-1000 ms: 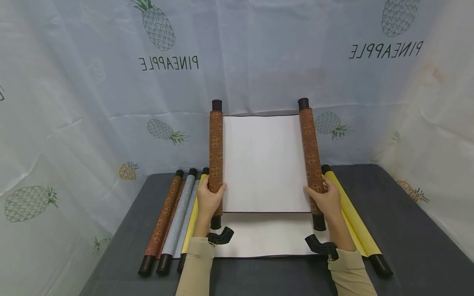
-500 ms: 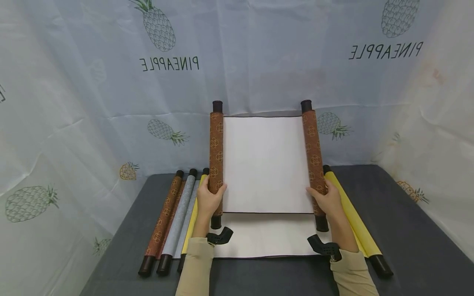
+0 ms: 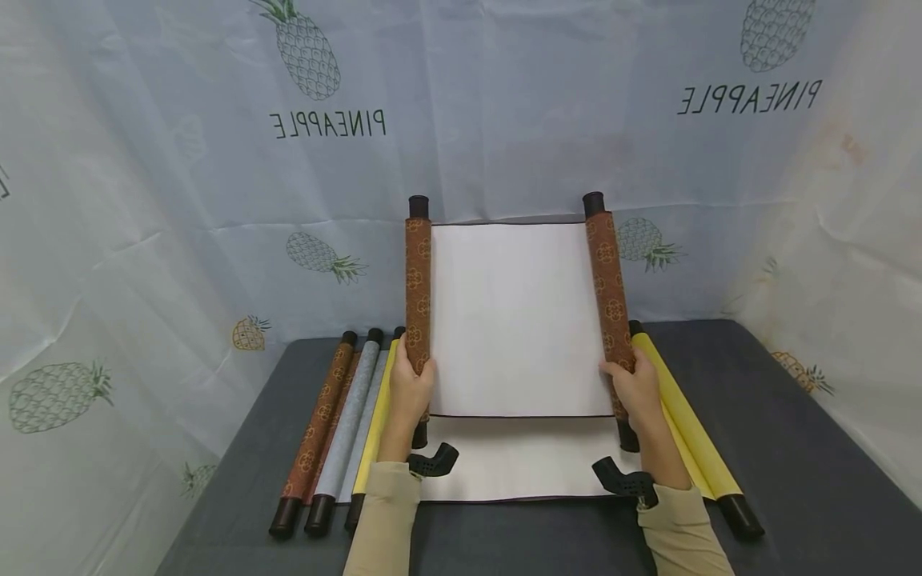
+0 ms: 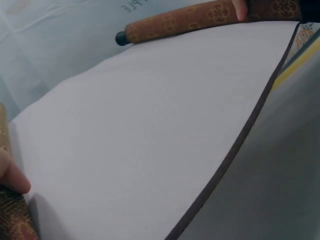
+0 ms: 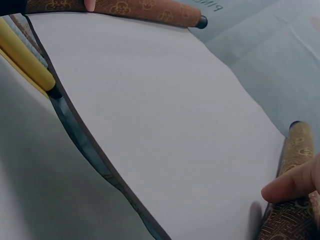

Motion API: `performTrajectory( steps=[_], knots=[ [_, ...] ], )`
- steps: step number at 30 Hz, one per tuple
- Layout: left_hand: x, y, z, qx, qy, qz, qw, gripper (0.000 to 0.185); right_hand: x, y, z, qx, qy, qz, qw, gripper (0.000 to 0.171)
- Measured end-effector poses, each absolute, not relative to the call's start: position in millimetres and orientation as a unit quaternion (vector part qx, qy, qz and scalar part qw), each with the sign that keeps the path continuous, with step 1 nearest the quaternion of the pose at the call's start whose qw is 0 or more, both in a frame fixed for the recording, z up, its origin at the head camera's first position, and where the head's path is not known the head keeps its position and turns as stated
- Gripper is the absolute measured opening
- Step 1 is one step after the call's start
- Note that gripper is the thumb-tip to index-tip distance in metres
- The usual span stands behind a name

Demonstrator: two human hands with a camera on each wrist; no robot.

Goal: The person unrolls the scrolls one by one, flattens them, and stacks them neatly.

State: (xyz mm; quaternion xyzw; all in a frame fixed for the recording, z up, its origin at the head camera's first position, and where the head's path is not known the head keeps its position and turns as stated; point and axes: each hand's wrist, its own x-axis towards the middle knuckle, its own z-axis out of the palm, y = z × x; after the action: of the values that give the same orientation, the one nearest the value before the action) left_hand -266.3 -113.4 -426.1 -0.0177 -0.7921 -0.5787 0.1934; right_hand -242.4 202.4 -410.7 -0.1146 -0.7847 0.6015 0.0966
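A brown patterned scroll is held up, half unrolled, with a white sheet (image 3: 515, 312) stretched between its two rollers. My left hand (image 3: 409, 392) grips the left roller (image 3: 417, 280) near its lower end. My right hand (image 3: 634, 388) grips the right roller (image 3: 607, 280) the same way. In the left wrist view a fingertip (image 4: 12, 176) shows by the white sheet (image 4: 150, 140), with the far roller (image 4: 200, 17) at the top. In the right wrist view my thumb (image 5: 292, 185) presses the near roller (image 5: 292, 200) beside the sheet (image 5: 165, 110).
On the grey table (image 3: 792, 448) lies another unrolled white sheet (image 3: 519, 468) with a yellow roller (image 3: 684, 416) on its right. At the left lie a brown scroll (image 3: 317, 424), a grey scroll (image 3: 349, 424) and a yellow roller (image 3: 374, 424). Pineapple-print cloth (image 3: 180, 200) hangs behind.
The scroll has opened slightly wider as the right roller moved a little right. My left hand's grip shifted round its roller; the scroll sits a touch higher.
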Motion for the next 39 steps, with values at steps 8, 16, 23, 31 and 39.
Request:
performTrajectory(
  steps=[8, 16, 23, 31, 39],
  knots=[
    [-268.9, -111.3, -429.6, 0.013, -0.796, -0.563, 0.222, 0.064, -242.0, 200.5, -414.2, -0.135, -0.81, 0.555, 0.132, 0.062],
    [-267.3, -110.6, -427.0, 0.034, -0.793, -0.571, 0.209, 0.093, -241.3, 203.0, -415.2, -0.13, -0.812, 0.558, 0.11, 0.098],
    [-268.4, -113.6, -427.4, 0.019, -0.792, -0.562, 0.237, 0.085, -244.0, 205.5, -418.0, -0.137, -0.812, 0.552, 0.132, 0.078],
    [-267.8, -118.7, -427.0, 0.014, -0.792, -0.562, 0.238, 0.08, -245.2, 206.7, -419.0, -0.132, -0.807, 0.559, 0.14, 0.066],
    [-266.8, -120.3, -425.9, 0.006, -0.788, -0.557, 0.261, 0.074, -244.9, 210.3, -419.9, -0.129, -0.81, 0.556, 0.135, 0.061]
  ],
)
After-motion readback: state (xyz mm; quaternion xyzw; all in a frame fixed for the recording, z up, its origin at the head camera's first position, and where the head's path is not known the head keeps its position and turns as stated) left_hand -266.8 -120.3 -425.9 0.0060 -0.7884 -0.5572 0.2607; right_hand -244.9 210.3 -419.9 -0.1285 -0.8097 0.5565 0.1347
